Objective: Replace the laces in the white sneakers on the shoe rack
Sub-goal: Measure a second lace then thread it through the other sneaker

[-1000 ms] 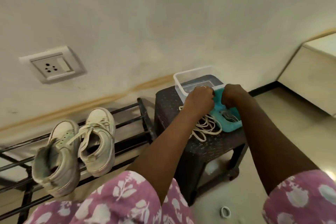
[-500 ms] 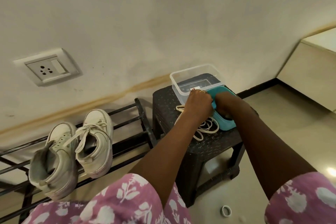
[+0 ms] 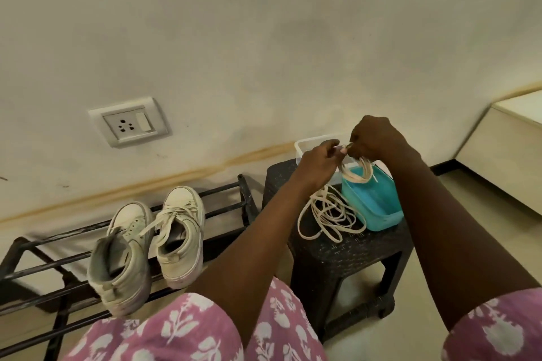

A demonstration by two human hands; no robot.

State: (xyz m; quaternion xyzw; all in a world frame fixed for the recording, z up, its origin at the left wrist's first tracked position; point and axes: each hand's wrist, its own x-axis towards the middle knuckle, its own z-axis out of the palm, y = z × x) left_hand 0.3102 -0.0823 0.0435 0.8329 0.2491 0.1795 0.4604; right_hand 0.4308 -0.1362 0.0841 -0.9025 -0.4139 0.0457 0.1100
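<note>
The left hand [image 3: 318, 164] and right hand [image 3: 377, 138] pinch a looped lace bundle [image 3: 359, 174] above the teal tub [image 3: 374, 205] on the stool [image 3: 352, 249], while the white sneakers [image 3: 183, 202] sit on the shoe rack [image 3: 223, 193].

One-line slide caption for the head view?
Left hand and right hand hold a lace bundle over the tub on the stool; sneakers sit on the rack.

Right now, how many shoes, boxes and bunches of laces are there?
White sneakers: 2, the laced sneaker and the sneaker beside it, both on the shoe rack
Boxes: 2, the teal box and the clear box
Lace bunches: 2, the loose bunch on the stool and the held bunch hanging from the right hand
Total: 6
</note>
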